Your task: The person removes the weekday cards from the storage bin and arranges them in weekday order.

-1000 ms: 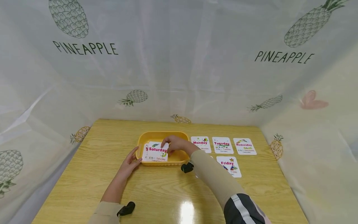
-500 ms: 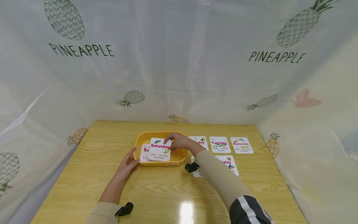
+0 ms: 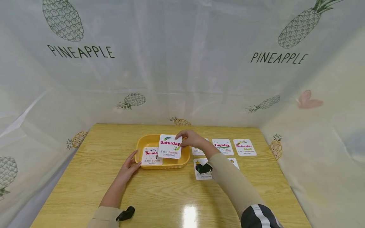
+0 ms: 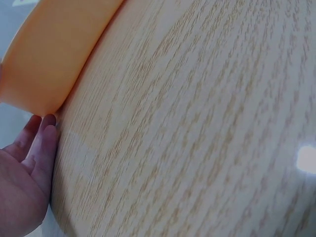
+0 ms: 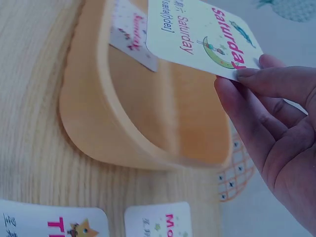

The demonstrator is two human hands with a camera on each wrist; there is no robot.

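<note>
Closest in, the right sleeve (image 3: 233,186) crosses over the laid-out cards, and its cloth or the black clip (image 3: 203,168) at the cuff could drag the Thursday card (image 3: 203,176) askew if the arm swings low. The left hand (image 3: 128,167) is spread fairly wide, fingertips against the left end of the yellow tray (image 3: 179,166); that looks a light touch, so a knock might skew the tray. Above the tray hangs the Saturday card (image 3: 169,147), pinched near one corner by the right hand (image 3: 194,140); so small a hold could let it swivel or slip, or brush the Sunday card (image 3: 149,158) lying inside. I count two hands, one tray and seven cards: one held, one visible in the tray, five on the table (image 3: 159,193) to its right. Of those, two make the nearer row, Thursday and a sleeve-hidden card (image 3: 234,162), and three the farther: a half-covered "Mo" card (image 3: 196,152), the Tuesday card (image 3: 222,147) and the Wednesday card (image 3: 245,147).
</note>
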